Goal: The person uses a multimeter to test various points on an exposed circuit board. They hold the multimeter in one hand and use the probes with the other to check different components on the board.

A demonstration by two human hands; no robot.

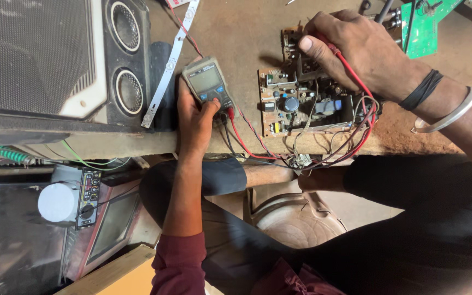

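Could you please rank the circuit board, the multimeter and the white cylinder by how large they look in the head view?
1. circuit board, largest.
2. multimeter and white cylinder look alike; the cylinder sits lower, farther from the camera, so no ranking.

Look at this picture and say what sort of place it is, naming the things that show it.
Most likely an electronics repair workshop. A hand holds a multimeter on the bench, an exposed circuit board with tangled wires lies beside it, and a speaker cabinet stands nearby.
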